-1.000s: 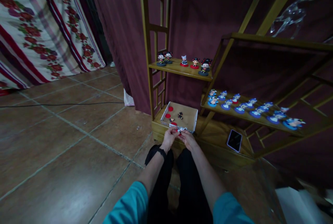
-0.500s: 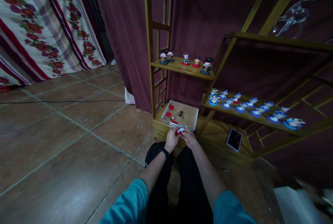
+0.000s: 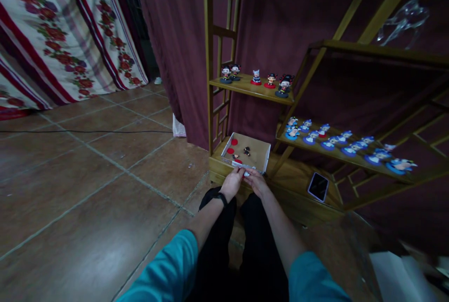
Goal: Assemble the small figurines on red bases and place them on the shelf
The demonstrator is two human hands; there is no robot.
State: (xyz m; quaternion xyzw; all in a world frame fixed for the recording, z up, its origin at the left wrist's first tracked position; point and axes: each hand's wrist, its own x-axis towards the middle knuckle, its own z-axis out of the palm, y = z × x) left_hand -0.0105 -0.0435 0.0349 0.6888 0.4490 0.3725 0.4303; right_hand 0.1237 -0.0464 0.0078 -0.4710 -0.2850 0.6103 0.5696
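Note:
Just in front of the shallow cardboard box (image 3: 258, 150), my left hand (image 3: 232, 184) and my right hand (image 3: 256, 182) meet around a small figurine (image 3: 246, 174). White and a little red show on it; fingers cover most of the rest. Both hands are closed on it, fingertips pinching from either side. Red round bases (image 3: 234, 142) lie at the box's left side. Near them are a small dark figure (image 3: 247, 151) and another small figure (image 3: 236, 156), both lying down.
Figurines on bases (image 3: 256, 77) stand on the upper wooden shelf (image 3: 242, 87). Several blue-and-white figurines (image 3: 330, 143) line the lower right shelf. A tablet or phone (image 3: 318, 187) lies on the bottom board. A cable (image 3: 87, 131) crosses the tiled floor, and a dark red curtain (image 3: 168, 49) hangs left.
The view has shifted slightly, so the shelf sits further right. My fingers have turned the figurine a little, and less of its red part shows now.

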